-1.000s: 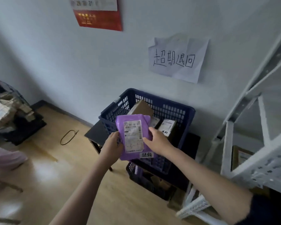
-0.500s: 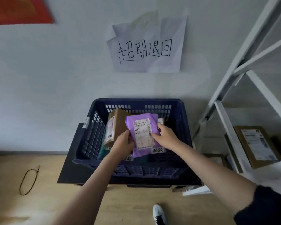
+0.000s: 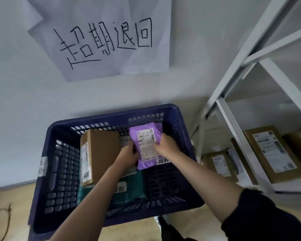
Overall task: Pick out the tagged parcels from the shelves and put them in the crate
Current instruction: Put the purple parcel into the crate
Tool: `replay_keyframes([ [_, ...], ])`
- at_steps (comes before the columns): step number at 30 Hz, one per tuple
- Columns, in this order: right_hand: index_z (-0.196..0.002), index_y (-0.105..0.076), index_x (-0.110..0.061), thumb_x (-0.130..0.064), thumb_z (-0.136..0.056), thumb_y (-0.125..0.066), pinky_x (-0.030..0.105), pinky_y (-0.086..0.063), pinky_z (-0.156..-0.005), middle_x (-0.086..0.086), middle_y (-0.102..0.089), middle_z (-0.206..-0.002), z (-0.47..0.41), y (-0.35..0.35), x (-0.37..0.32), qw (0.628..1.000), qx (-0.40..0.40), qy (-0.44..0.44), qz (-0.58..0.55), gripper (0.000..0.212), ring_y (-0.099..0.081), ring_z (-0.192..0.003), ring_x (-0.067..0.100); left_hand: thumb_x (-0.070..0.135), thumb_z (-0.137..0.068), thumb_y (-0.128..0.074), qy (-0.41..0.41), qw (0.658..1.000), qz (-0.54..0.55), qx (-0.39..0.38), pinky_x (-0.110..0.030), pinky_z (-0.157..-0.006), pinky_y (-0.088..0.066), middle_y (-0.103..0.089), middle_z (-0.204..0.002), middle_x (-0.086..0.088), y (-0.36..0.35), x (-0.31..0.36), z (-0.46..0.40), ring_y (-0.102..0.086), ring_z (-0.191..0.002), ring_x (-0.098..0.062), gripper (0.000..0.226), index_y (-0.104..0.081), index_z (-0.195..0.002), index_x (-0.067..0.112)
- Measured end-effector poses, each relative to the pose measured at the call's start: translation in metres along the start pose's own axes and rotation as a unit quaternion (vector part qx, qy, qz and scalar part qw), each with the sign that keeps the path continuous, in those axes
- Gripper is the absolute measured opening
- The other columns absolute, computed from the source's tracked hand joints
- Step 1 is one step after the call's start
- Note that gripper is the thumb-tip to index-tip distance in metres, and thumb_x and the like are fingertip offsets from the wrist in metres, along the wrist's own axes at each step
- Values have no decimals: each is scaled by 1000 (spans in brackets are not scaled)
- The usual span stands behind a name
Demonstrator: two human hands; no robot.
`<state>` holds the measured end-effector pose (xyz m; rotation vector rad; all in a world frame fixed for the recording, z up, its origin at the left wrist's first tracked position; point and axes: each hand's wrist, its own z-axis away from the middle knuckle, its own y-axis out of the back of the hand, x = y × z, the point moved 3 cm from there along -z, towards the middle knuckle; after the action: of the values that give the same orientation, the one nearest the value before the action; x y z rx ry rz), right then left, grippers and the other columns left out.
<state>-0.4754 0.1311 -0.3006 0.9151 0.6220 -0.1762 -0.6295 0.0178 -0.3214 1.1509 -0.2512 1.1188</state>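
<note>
Both hands, left hand (image 3: 129,153) and right hand (image 3: 165,145), pinch the purple parcel (image 3: 147,146) by its side edges, inside the dark blue crate (image 3: 59,164). A cardboard box (image 3: 99,153) stands just left; a green parcel (image 3: 129,190) lies beneath. White shelving (image 3: 233,122) with boxed parcels (image 3: 271,152) stands right, under a handwritten wall sign (image 3: 104,39).

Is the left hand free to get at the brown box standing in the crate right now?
Probably not yet: the left hand grips the purple parcel. The brown box stands uncovered right beside it.
</note>
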Motion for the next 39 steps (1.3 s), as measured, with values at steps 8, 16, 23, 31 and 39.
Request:
replay_keyframes([
  [8, -115, -53, -11, -44, -96, -61, 25, -42, -49, 1, -63, -101, -8, -10, 5, 999, 4, -35, 8, 39, -63, -73, 13, 20, -93, -59, -17, 999, -5, -32, -40, -75, -63, -74, -98, 3, -3, -20, -19, -74, -86, -14, 30, -53, -122, 24],
  [16, -129, -49, -9, -44, -94, -63, 29, -47, -57, 6, -64, -110, 14, 3, 4, 999, 16, -26, 35, 51, -67, -85, 20, 7, -93, -55, 1, 1000, 7, 23, -36, -76, -60, -68, -100, 0, 15, -3, 10, -68, -87, -18, 33, -51, -125, 17],
  [23, -138, -44, -8, -36, -93, -65, 34, -53, -74, 12, -57, -128, 57, 13, 4, 998, 40, -3, 52, 57, -64, -105, 28, 16, -95, -58, -12, 998, 6, 63, -32, -81, -55, -62, -121, -5, 25, -2, 55, -62, -102, -19, 43, -50, -137, 16],
  [31, -135, -49, -12, -39, -95, -61, 36, -54, -76, 9, -57, -127, 128, 9, -3, 995, 36, 50, 77, 50, -64, -103, 27, 15, -96, -60, -43, 996, -30, 71, -21, -68, -48, -60, -116, -5, 27, -5, 123, -60, -94, -15, 51, -45, -145, 16],
  [39, -149, -42, -9, -31, -99, -61, 43, -52, -96, 9, -51, -139, 186, 20, -23, 986, 60, 143, 57, 58, -57, -118, 24, 17, -96, -59, -86, 986, -63, 131, -28, -93, -45, -55, -135, -5, 58, 16, 188, -55, -111, -15, 51, -45, -145, 14],
])
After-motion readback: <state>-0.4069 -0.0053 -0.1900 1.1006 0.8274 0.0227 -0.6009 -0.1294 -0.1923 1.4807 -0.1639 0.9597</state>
